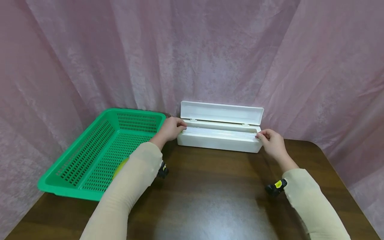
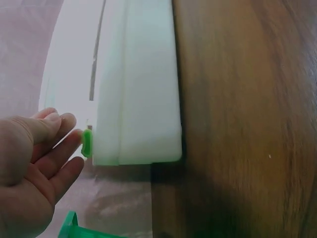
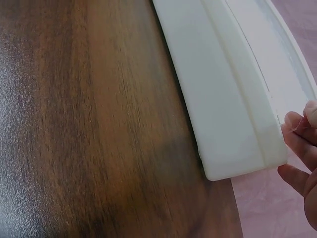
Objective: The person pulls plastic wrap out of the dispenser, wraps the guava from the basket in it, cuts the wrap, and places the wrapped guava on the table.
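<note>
A long white cling film dispenser (image 1: 219,141) stands at the back of the table with its hinged lid (image 1: 222,112) raised. Shiny, clear plastic film (image 1: 220,132) stretches along its top. At the left end my left hand (image 1: 171,129) pinches the film's corner between thumb and fingers, though the film there is hard to make out. Beside those fingers a small green tab (image 2: 87,144) sits on the box's end. My right hand (image 1: 272,142) pinches the film at the opposite end, where a see-through bit (image 3: 297,126) shows between thumb and forefinger.
To the left is a green plastic basket (image 1: 72,192) with perforated sides. Inside it, a yellow thing (image 1: 120,167) is mostly hidden by my left sleeve. Pink curtain (image 1: 210,50) hangs behind the dark brown wooden table (image 1: 210,193).
</note>
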Motion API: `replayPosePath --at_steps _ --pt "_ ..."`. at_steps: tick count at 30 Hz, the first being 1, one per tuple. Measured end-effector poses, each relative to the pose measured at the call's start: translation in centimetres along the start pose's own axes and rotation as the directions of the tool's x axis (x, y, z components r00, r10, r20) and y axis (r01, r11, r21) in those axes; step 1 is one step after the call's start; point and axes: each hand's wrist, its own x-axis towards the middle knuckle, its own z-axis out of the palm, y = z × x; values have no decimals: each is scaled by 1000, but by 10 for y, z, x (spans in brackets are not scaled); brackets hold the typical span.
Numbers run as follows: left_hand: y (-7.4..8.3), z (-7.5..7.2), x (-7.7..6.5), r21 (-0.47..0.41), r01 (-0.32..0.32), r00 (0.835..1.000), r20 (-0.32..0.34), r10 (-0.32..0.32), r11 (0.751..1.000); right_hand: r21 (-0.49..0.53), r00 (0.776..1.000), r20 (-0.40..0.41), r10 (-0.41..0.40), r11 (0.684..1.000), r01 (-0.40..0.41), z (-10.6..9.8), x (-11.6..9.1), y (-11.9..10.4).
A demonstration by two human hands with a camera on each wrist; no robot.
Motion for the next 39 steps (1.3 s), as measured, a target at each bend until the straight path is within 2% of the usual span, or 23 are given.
replayPosePath --at_steps 3,10,23,31,39 --pt "2 2 -1 -21 23 1000 4 -23 1000 -9 1000 -17 -21 1000 21 -3 -1 2" --pt "8 2 -1 -60 1 1000 -24 -3 998 -7 997 -49 -55 999 54 -10 -1 4" --pt "13 2 -1 -96 12 999 -43 -16 995 30 995 -76 -66 997 69 -18 -1 1" --pt "12 2 1 -107 -11 997 -81 2 994 33 994 -85 -71 997 74 -21 0 -2" --pt "12 0 1 -139 8 996 -86 -20 990 52 995 -78 -68 996 72 -24 1 -5"
